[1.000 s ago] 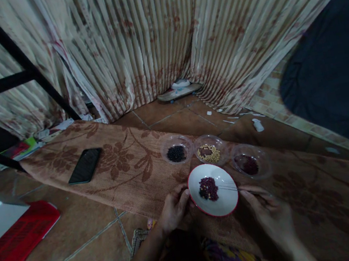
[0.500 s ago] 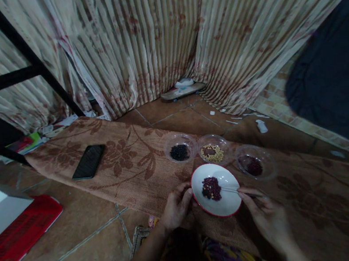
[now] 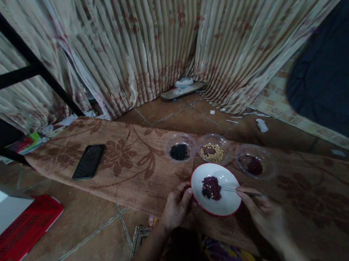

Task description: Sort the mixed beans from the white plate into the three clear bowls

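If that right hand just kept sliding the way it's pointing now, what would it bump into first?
Most likely the heap of dark red beans on the white plate: the right hand holds a thin tool aimed at it, tip over the plate. Its height above is unclear.

Glossy white plate (image 3: 230, 201) on rough woven mat (image 3: 128, 174)

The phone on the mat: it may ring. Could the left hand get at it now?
Probably, with a stretch: the left hand rests on the white plate's rim, and only bare mat lies between it and the phone.
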`<state>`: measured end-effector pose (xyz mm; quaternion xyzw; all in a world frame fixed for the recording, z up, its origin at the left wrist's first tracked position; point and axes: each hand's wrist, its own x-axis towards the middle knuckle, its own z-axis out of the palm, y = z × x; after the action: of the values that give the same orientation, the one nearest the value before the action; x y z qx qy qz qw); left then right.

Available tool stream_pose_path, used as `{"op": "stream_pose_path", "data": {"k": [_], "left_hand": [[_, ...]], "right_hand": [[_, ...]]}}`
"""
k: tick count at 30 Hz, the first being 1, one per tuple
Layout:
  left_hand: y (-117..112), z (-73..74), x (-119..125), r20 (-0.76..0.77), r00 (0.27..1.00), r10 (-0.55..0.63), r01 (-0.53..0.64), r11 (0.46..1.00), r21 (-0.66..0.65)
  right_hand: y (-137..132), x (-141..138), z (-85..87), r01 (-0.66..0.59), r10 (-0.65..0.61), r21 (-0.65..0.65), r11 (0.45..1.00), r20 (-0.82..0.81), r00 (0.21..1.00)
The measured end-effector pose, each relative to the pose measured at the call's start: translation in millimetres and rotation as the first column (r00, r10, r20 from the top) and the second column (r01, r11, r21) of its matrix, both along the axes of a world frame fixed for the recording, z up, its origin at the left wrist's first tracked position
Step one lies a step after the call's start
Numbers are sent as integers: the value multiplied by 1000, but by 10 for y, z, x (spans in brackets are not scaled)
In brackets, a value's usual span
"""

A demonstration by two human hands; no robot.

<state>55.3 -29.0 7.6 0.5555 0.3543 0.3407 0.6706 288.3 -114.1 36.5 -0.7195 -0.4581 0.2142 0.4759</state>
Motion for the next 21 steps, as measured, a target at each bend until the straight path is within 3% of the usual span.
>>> {"op": "stream_pose_path", "data": {"k": [13, 21], "left_hand": [[-1, -12, -2, -1, 1000, 3, -3, 1000, 1], [0, -6, 18, 29, 1000, 10, -9, 1000, -16]], "right_hand": [[-6, 30, -48, 1, -1, 3, 1000, 3, 1000], [-2, 19, 30, 68, -70, -42, 997, -49, 996]]}}
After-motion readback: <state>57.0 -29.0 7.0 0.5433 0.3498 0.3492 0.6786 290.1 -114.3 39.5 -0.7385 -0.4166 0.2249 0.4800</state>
